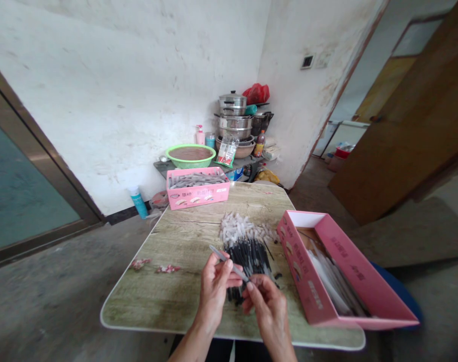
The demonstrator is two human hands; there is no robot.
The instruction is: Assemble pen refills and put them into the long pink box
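Note:
Above the near half of the table, my left hand [216,281] is closed on a slim translucent grey pen [236,271], held at a slant. At the pen's lower right end, the fingers of my right hand [264,299] are pinched together on it; whether they also hold a small part is hidden. Just beyond and partly under my hands lies a pile of thin black pen pieces [249,256]. Behind these is a heap of small whitish translucent pieces [238,227], which look like pen caps.
At the table's [168,291] far left stands a pink box [198,195] full of grey pens. A larger pink box [308,281] at the right holds long translucent items. Behind are a green basin [191,163] and stacked pots [234,125].

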